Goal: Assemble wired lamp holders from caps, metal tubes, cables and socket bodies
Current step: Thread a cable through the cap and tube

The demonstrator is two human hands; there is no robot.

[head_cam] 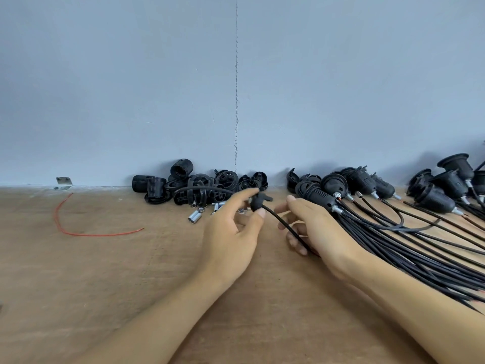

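- A person's left hand [233,232] pinches a black cap [256,202] between thumb and forefinger, just above the worktop [105,285].
- The right hand [317,229], fingers curled, grips the black cable [282,223] running from that cap.
- Metal tubes [195,216] and loose socket bodies [157,185] lie behind; wired lamp holders [367,183] fan out at right.

An assembly workshop: plywood bench [105,271], heaps of black socket parts [199,187] (loose metal tubes [195,216] too), bare wall [131,88].
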